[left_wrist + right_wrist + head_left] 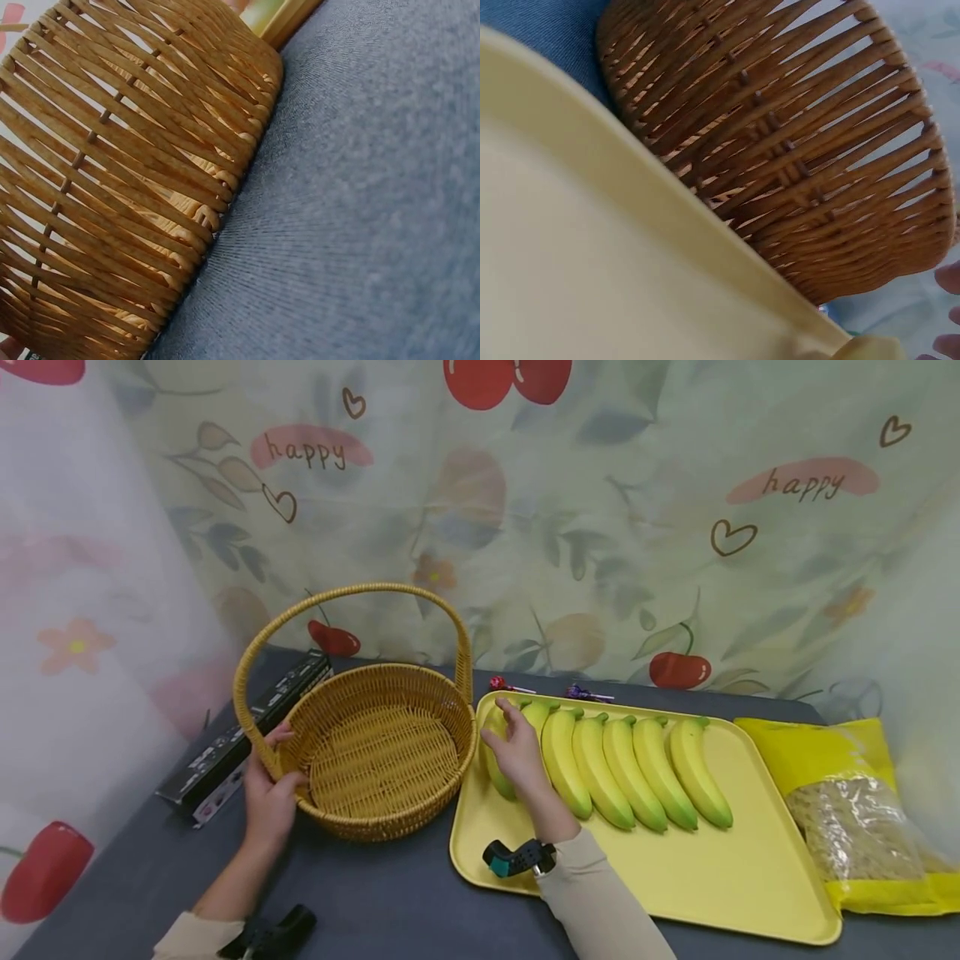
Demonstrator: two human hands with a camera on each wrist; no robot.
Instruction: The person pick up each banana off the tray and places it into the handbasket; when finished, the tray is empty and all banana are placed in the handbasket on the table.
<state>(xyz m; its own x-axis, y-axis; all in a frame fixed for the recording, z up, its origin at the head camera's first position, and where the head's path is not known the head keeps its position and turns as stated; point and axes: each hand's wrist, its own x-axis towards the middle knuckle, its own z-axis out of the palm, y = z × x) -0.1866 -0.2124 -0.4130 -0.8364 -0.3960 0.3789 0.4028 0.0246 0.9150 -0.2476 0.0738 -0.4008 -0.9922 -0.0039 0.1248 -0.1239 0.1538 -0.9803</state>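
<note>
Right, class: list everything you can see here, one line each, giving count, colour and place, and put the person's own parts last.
Basket: one, tan wicker, empty, on the table left of the tray.
Tray: one, yellow, on the table centre-right.
Bananas: a row, yellow with green tips, on the tray; the exact count is hidden by the hand.
Bag: one, yellow and clear, right of the tray.
Box: one, black, behind the basket at left.
Lollipops: two, red and purple, behind the tray.
Table: one, grey-blue cloth.
Left hand: grips the basket rim.
Right hand: rests on the leftmost bananas.
</note>
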